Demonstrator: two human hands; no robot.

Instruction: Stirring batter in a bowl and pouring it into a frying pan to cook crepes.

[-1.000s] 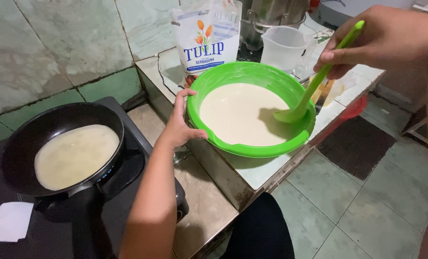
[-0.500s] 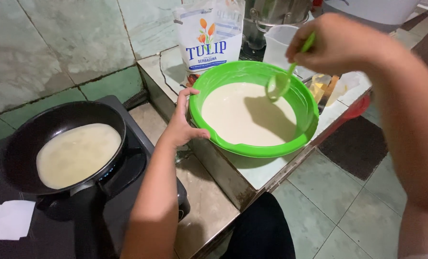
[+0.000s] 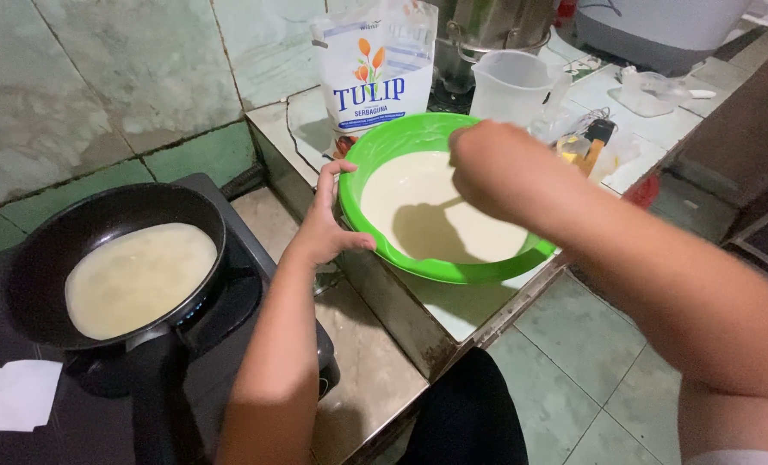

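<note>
Resting against the near-left rim of the green bowl [image 3: 375,146], the left hand [image 3: 325,226] lies flat with fingers spread, gripping nothing; the bowl sits on the tiled bench [image 3: 453,306], filled with pale batter [image 3: 427,215]; the right hand [image 3: 487,164] hovers over the batter, curled, though I cannot tell what it holds; a black pan [image 3: 100,224] with a thin pancake [image 3: 139,275] sits left on the stove [image 3: 238,301]; a flour bag [image 3: 375,73] stands behind the bowl.

Tiled counter [image 3: 474,312], green bowl [image 3: 384,146], flour bag [image 3: 374,73], jug [image 3: 511,86]
</note>
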